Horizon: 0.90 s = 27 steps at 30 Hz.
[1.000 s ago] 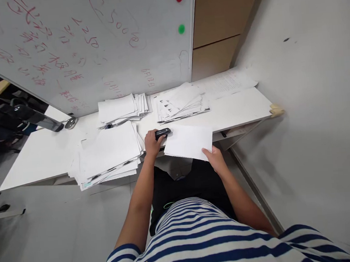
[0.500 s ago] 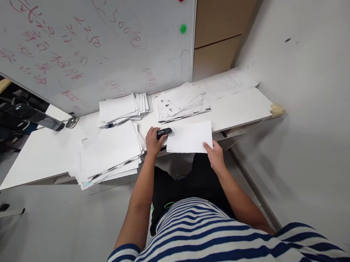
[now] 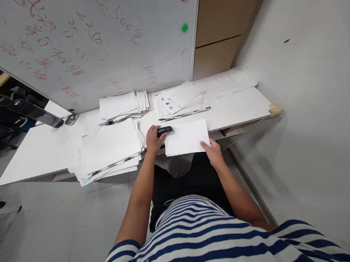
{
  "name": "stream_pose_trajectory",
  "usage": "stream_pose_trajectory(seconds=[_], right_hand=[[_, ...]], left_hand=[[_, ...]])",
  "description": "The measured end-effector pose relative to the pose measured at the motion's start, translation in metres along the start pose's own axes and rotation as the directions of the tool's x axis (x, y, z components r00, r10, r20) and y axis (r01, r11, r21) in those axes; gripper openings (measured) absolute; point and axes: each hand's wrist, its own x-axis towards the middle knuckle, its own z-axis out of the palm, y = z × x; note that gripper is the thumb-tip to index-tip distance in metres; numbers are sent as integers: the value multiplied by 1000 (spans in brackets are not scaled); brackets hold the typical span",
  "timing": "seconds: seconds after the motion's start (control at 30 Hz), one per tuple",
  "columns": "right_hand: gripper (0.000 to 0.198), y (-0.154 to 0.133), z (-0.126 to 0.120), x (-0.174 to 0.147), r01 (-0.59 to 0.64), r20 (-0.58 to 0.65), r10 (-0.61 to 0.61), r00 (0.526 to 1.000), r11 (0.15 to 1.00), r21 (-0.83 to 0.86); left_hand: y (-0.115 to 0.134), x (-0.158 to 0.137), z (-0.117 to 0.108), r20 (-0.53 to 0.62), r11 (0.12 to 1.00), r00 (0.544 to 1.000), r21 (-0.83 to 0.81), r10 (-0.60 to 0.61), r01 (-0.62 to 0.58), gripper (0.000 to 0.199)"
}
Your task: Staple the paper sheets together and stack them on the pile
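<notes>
A black stapler (image 3: 165,130) rests at the front of the white table, with my left hand (image 3: 154,139) closed around its rear end. My right hand (image 3: 213,151) pinches the lower right corner of a few white paper sheets (image 3: 187,137), thumb on top. The sheets' upper left corner lies at the stapler's front end; whether it is between the jaws I cannot tell. Part of the sheets overhangs the table's front edge. Left of my left hand is a large stack of paper (image 3: 112,146), its lower sheets unevenly spread.
Behind lie a paper stack (image 3: 118,105) and a fanned pile of printed sheets (image 3: 181,102). A whiteboard (image 3: 161,39) stands along the table's back. A dark bottle (image 3: 37,113) and a computer mouse (image 3: 70,119) are at the left. A wall (image 3: 297,109) rises on the right.
The sheets in my right hand have shifted slightly left and turned a little, closer against the stapler. My left hand stays on the stapler.
</notes>
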Motion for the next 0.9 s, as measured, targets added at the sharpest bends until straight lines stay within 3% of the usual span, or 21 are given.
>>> stream_pose_trajectory(seconds=[0.6, 0.77, 0.83, 0.9], right_hand=[[40, 12, -3, -11, -42, 6, 42, 999, 999, 3], [39, 7, -5, -12, -60, -20, 60, 998, 998, 7], [40, 6, -6, -11, -55, -42, 55, 998, 998, 8], [39, 7, -6, -10, -44, -54, 44, 998, 999, 13]], left_hand=[[-3, 0, 1, 9, 999, 1000, -32, 23, -23, 41], [2, -1, -3, 19, 999, 999, -26, 28, -28, 51], [6, -2, -4, -16, 1000, 1000, -3, 10, -10, 61], [13, 1, -6, -117, 999, 992, -1, -45, 45, 58]])
